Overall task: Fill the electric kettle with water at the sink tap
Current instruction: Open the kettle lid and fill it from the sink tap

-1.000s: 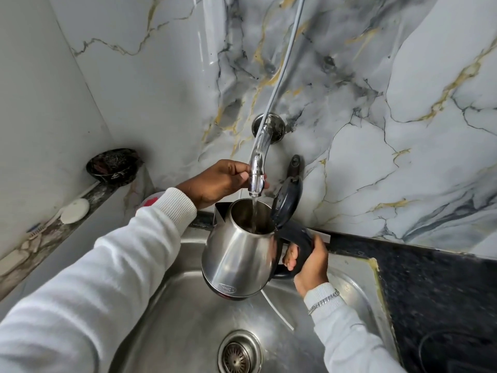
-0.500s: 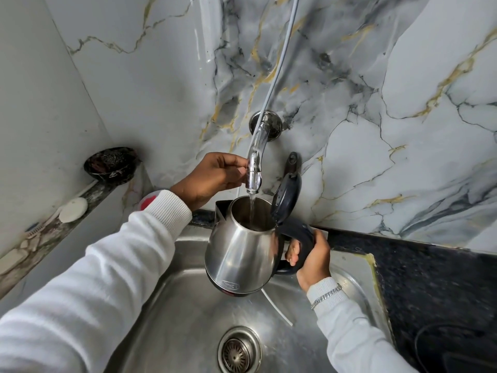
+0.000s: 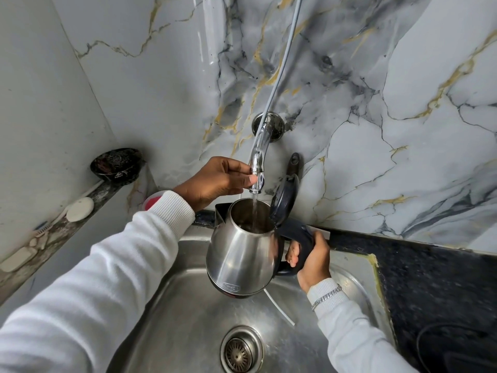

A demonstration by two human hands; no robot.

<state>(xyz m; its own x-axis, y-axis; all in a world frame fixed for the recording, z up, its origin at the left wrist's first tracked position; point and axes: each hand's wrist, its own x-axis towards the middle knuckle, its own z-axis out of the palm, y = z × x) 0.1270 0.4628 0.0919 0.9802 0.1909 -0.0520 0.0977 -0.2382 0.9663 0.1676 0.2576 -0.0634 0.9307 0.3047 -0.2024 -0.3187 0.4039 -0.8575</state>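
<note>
Stream thicker vs 1 s ago; filling underway. My left hand [image 3: 215, 181] fingers pinch the tap [image 3: 256, 170]. My right hand [image 3: 313, 258] is closed round the handle, kettle [image 3: 242, 254] over sink [image 3: 188, 319], lid [image 3: 283, 200] open.

Two hands are in view: the left hand [image 3: 215, 179] and the right hand [image 3: 313, 258], each coming out of one of two white sleeves. There is one steel electric kettle [image 3: 242, 254], with one black lid [image 3: 284, 199] and one black handle [image 3: 298, 235]. One chrome tap [image 3: 258, 162] gives one stream of water [image 3: 254, 208]. There is one steel sink [image 3: 188, 305] with one round drain [image 3: 241, 350]. One silver bracelet [image 3: 326, 296] circles the right wrist. On the ledge at the left sit one dark bowl [image 3: 116, 164] and one white oval soap [image 3: 80, 209]. One grey cable [image 3: 285, 55] runs down the marble wall.
</note>
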